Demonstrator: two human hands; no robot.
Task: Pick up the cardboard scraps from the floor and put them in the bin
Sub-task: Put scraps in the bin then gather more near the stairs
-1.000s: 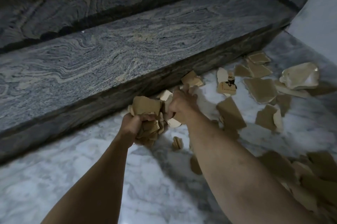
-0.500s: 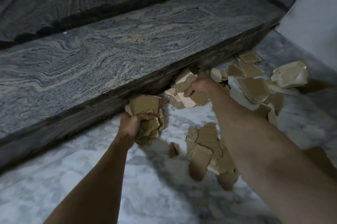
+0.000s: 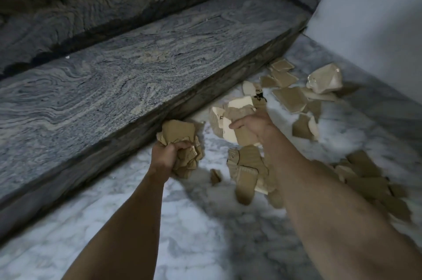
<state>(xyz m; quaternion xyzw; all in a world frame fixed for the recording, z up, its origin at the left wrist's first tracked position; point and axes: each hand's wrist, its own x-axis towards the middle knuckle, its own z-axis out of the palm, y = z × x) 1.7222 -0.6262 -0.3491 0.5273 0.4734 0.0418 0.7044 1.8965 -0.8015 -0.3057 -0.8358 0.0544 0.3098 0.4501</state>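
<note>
My left hand (image 3: 167, 156) grips a crumpled wad of brown cardboard scraps (image 3: 180, 134) just above the white marble floor (image 3: 201, 241), close to the stone step. To its right, my right hand (image 3: 254, 125) holds a bunch of brown and cream scraps (image 3: 230, 115). Under my right forearm lies a loose pile of scraps (image 3: 247, 169), with one small piece (image 3: 215, 176) apart from it. More flat scraps (image 3: 290, 98) are spread on the floor beyond my right hand, and another heap (image 3: 370, 181) lies at the right. No bin is in view.
A grey veined stone step (image 3: 141, 74) runs diagonally along the left and back, with a second step above it. A pale wall (image 3: 376, 17) closes the right side. A shiny crumpled wrapper (image 3: 325, 79) lies near that wall.
My right hand left the wad in my left hand, reached out to the scraps by the step and now holds a bunch of them lifted off the floor. My left hand has stayed put.
</note>
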